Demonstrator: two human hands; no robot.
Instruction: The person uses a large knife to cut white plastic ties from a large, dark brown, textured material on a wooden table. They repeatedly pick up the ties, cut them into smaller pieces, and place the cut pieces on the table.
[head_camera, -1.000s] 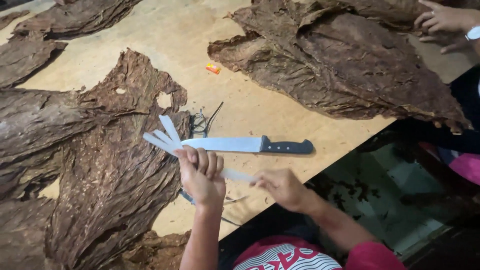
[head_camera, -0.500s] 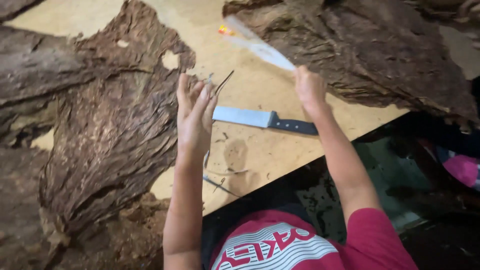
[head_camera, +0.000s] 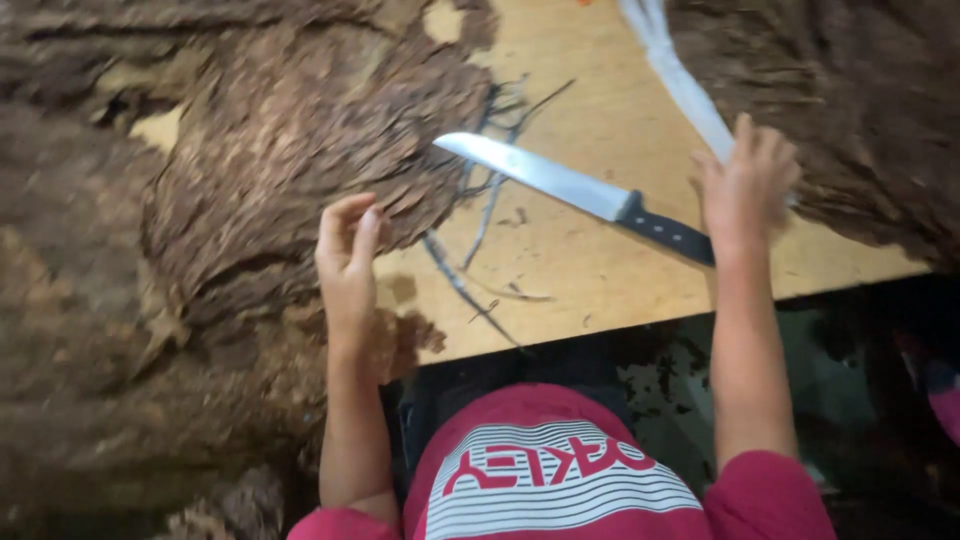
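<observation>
Wooden worktop (head_camera: 600, 270), pale and scuffed, fills the middle of my view; its near edge runs just above the red shirt. Largest on it is the spread of brown dried leaves (head_camera: 250, 200), covering the whole left side out to the left edge. A second heap of dried leaves (head_camera: 860, 110) lies along the right edge and far right corner. Between the two heaps I see a knife (head_camera: 580, 190) lying flat on bare wood, blade toward the left pile, black handle toward the right. Thin dark stems (head_camera: 480, 230) are scattered just left of the blade, running to the near edge.

Change since half a second ago: my right hand (head_camera: 750, 180) has carried the bundle of pale strips (head_camera: 680, 80) across to the right heap and now grips its lower end, the strips trailing toward the far edge. My left hand (head_camera: 350, 250) has left the leaf surface and stands with fingers curled, holding nothing I can make out, at the near fringe of the left spread. I judge the knife untouched throughout
</observation>
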